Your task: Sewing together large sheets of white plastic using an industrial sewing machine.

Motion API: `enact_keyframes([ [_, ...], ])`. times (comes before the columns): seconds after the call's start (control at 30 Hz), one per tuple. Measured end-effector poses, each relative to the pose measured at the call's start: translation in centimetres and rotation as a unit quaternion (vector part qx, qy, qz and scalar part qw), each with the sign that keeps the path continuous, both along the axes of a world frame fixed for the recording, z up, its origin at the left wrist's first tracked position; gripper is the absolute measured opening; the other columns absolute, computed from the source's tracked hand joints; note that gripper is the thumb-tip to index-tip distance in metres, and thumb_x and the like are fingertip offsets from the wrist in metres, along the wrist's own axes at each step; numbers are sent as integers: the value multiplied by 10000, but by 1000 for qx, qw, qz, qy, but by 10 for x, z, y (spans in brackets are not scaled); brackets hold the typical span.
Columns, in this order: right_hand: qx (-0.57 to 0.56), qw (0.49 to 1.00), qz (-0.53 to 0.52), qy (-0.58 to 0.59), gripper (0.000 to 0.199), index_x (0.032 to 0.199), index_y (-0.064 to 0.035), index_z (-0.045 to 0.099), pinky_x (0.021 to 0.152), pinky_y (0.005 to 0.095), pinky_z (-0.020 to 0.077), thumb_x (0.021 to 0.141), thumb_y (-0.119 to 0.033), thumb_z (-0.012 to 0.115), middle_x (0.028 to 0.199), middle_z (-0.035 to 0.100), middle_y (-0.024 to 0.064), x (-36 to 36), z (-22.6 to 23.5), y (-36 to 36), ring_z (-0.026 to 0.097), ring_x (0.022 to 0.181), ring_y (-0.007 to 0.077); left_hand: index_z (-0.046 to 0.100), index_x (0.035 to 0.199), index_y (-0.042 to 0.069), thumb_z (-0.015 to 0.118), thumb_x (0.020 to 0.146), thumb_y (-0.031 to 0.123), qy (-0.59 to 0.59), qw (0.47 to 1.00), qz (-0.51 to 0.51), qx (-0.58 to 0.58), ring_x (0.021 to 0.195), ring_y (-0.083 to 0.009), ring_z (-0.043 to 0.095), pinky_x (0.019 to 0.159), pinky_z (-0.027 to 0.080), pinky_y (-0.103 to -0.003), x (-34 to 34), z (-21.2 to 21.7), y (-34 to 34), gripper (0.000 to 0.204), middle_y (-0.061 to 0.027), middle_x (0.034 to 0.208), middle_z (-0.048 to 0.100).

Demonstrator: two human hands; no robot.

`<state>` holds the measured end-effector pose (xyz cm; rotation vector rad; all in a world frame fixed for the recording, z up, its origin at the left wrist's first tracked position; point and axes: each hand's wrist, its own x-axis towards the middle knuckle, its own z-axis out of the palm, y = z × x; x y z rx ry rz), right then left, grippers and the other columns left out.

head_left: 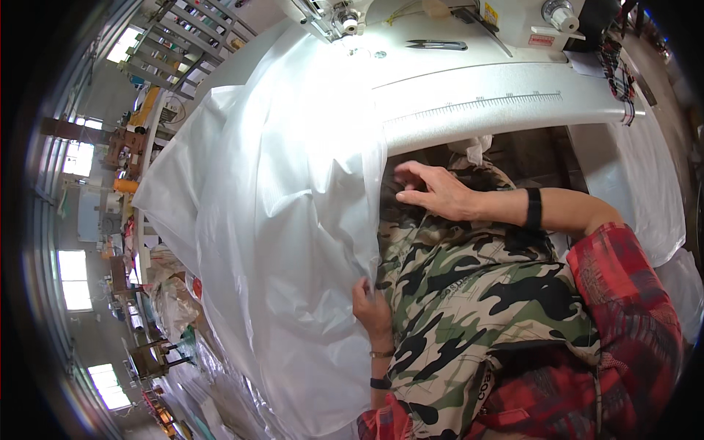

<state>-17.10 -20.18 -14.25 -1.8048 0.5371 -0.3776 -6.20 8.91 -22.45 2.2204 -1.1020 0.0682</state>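
Observation:
A big white, slightly sheer plastic-like sheet [293, 242] spreads over the sewing machine's bed and hangs down on my left in loose folds. My left hand [372, 312] is closed on the sheet's right edge, low down. Higher up, my right hand [440, 192] hovers just right of that same edge, above my camouflage apron [469, 293]. Its thumb and fingers are apart and nothing shows in them; the fingertips are a little blurred. The sheet's upper part lies under the sewing machine head [345, 22], where bright light washes out detail.
Thread snips [437, 45] lie on the machine bed behind a printed ruler scale [484, 103]. A handwheel-like knob [561, 16] sits at the upper right. More clear plastic sheeting [645, 191] hangs at the right. Cluttered benches and bundled plastic [176, 304] stand at the left.

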Motion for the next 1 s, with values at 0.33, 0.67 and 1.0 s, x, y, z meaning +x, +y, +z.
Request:
enact_keyframes([
  [0.33,139,982,56,-117,836,1452,3,318,1068,365,392,836,-381,732,1345,520,181,67,-50,3,507,1222,275,570,1148,-78,574,925,33,478,796,80,-363,915,-198,653,851,529,-302,0,140,22,249,-147,1054,672],
  [0.67,216,935,270,-84,251,971,16,660,742,285,468,831,-179,587,852,625,34,-29,51,10,562,829,101,625,911,-16,613,957,110,341,932,46,-118,670,-62,488,606,418,-244,85,101,43,134,35,747,559],
  [1.0,-112,979,-7,170,409,1184,3,585,768,388,497,865,-248,637,860,658,145,-91,-16,-28,648,799,281,614,1154,-63,695,848,120,227,970,-56,70,849,-157,637,756,486,-315,50,136,-20,366,-145,946,700],
])
